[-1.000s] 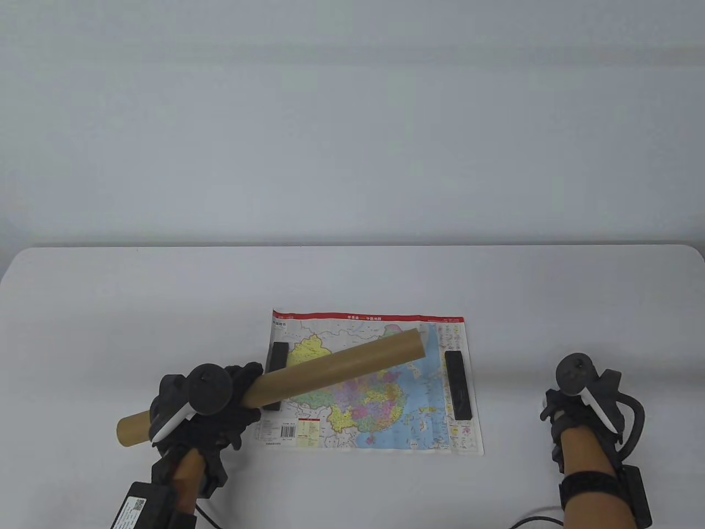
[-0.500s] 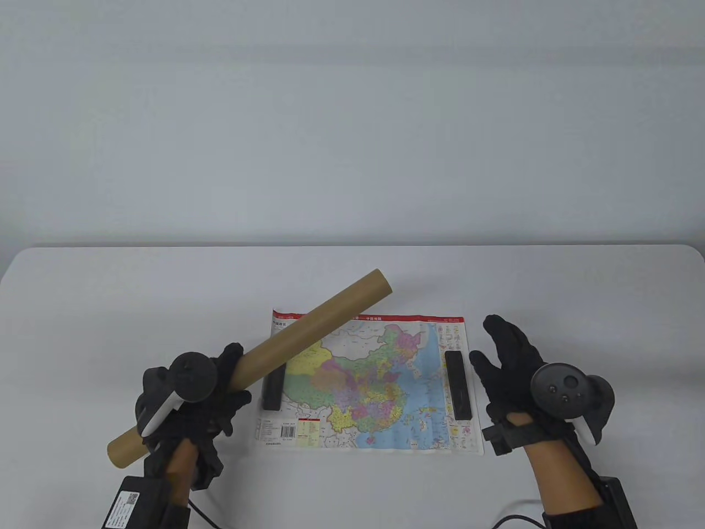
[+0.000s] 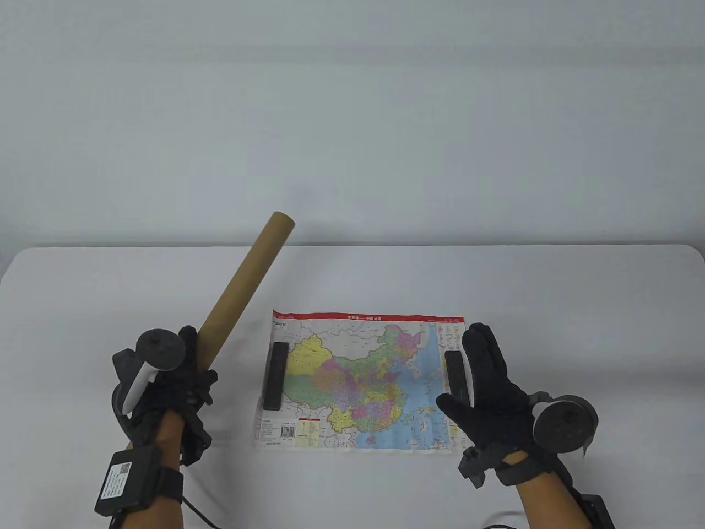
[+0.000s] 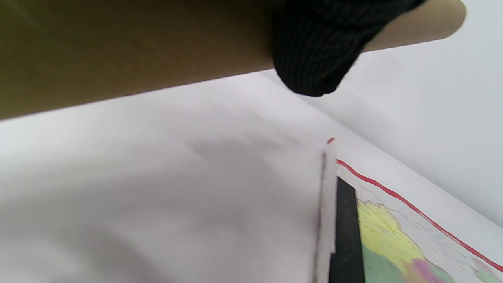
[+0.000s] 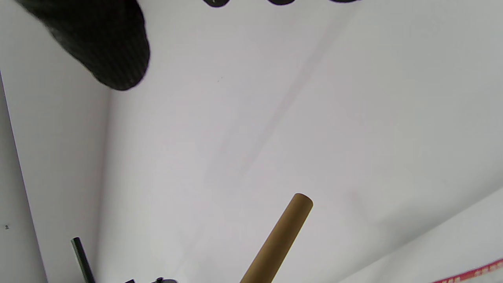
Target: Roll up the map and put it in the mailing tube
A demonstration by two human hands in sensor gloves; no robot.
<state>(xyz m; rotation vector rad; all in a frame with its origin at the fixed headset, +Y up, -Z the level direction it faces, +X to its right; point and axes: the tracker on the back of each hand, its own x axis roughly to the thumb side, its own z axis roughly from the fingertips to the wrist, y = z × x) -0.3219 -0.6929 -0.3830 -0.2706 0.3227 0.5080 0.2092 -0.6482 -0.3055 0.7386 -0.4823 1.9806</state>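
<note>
1. Since the earlier frames, the mailing tube [image 3: 243,290] has been swung off the map [image 3: 366,380] toward 11 o'clock, and the right hand [image 3: 487,399] has been brought over the right weight [image 3: 456,376].
2. The tube is gripped near its lower end by the curled fingers [image 4: 314,43] of the left hand [image 3: 176,380]; the right hand is held flat, fingers straight, nothing grasped.
3. No rolling has been done: the map is lying flat at the desk's centre, pinned by the right weight and the left weight [image 3: 275,374]. Both must be removed, the sheet rolled, then inserted.
4. A plain white desk [image 3: 110,286] is backed by a pale wall [image 3: 352,110].
</note>
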